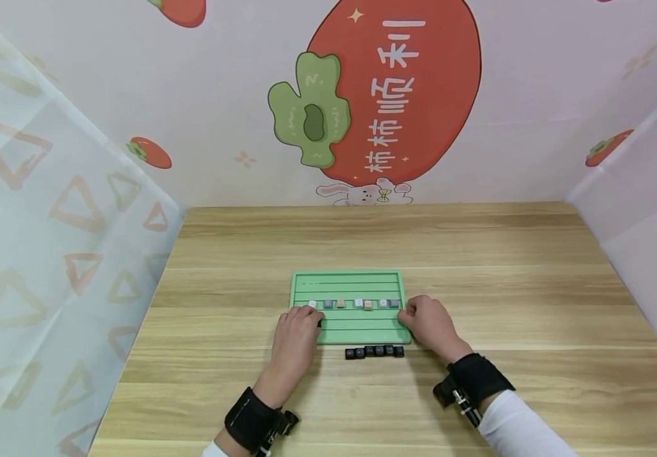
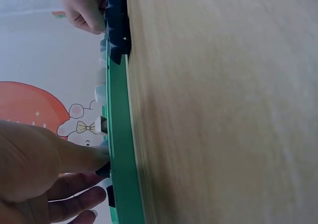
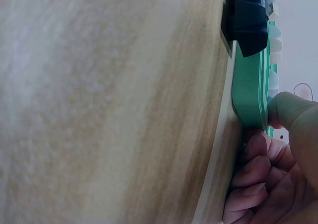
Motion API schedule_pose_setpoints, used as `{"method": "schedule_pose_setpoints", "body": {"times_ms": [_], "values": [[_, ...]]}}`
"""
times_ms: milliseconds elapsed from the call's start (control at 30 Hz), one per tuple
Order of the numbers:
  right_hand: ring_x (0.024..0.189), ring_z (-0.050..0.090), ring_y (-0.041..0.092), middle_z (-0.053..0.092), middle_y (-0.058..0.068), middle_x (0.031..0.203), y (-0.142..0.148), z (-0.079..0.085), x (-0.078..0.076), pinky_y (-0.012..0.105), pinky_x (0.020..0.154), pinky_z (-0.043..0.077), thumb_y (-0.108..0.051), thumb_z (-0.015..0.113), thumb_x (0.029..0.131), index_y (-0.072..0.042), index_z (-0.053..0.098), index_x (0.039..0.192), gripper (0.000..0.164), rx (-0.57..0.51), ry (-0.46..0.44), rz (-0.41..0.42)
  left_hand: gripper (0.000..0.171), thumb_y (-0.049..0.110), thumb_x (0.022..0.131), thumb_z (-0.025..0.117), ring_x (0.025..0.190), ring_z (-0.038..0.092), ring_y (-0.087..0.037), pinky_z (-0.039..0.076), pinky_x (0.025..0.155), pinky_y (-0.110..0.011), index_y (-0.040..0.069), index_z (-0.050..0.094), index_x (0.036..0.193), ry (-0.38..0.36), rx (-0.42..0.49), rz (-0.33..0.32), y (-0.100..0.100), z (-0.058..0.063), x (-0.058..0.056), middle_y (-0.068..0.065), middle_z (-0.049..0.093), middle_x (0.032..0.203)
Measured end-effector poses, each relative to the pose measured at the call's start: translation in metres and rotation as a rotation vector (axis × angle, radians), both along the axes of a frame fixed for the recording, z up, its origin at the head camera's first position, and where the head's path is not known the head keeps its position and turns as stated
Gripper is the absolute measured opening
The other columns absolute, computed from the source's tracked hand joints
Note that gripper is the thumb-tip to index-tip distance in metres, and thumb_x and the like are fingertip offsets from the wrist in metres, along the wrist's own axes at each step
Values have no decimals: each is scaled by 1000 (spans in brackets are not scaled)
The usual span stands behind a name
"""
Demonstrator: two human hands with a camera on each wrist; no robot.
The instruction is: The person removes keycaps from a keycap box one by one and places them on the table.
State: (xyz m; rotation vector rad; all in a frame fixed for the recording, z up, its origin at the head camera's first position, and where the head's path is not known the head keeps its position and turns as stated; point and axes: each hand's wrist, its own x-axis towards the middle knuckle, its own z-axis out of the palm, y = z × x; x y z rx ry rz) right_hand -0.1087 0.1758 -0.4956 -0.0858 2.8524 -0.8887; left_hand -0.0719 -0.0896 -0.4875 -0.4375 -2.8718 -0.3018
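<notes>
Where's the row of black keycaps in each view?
Head: the row of black keycaps is below centre, just under the tray.
Left wrist: the row is at the top, left of centre.
Right wrist: part of the row is at top right.
Shared landmark: the green tray.

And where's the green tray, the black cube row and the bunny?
Green tray (image 1: pixel 359 335): head view, bare front part.
Black cube row (image 1: pixel 369 351): head view, third cube from left.
Bunny (image 1: pixel 367 194): head view, its face.

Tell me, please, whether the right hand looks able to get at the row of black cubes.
Probably yes: the black cubes lie uncovered near the right hand, though it would first have to release the green tray.
</notes>
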Motion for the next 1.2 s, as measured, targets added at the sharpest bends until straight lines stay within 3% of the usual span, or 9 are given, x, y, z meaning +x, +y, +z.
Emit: {"method": "schedule_pose_setpoints", "body": {"times_ms": [633, 1200], "values": [[46, 32, 13, 28, -5, 49, 0, -2, 0, 26, 50, 25, -13, 57, 79, -11, 39, 52, 32, 5, 3, -4, 22, 11, 74, 75, 87, 58, -20, 44, 69, -32, 12, 73, 96, -31, 70, -18, 5, 11, 6, -2, 68, 95], [47, 30, 13, 27, -4, 49, 0, 0, 0, 27, 50, 24, -12, 57, 78, -11, 39, 53, 31, 9, 5, 1, 23, 11, 72, 76, 86, 58, -18, 43, 67, -30, 14, 73, 94, 18, 87, -54, 7, 16, 12, 1, 67, 92]]}}
